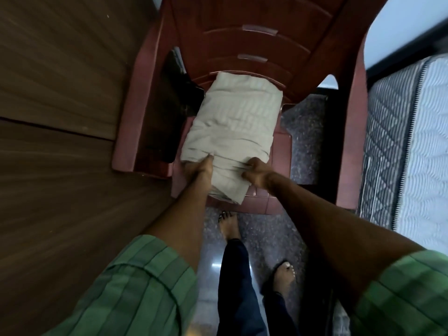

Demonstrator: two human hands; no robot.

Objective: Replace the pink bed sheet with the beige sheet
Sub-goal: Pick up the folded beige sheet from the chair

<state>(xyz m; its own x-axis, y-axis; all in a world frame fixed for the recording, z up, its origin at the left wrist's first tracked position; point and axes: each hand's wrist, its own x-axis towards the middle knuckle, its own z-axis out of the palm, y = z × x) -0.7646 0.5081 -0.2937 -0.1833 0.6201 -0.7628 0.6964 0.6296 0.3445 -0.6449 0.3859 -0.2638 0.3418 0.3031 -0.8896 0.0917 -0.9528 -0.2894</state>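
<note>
A folded beige sheet (232, 132) lies on the seat of a dark red plastic chair (266, 44). My left hand (200, 169) grips the sheet's near left corner, thumb on top. My right hand (257, 175) is closed on its near right edge, bunching the cloth. At the right, the bed's mattress (417, 146) shows a bare grey and white quilted surface. No pink sheet is in view.
A brown wooden panel (60, 117) fills the left side, close to the chair's armrest. A dark object (174, 110) sits on the seat beside the sheet. My bare feet stand on a speckled polished floor (300, 132) between the chair and the bed.
</note>
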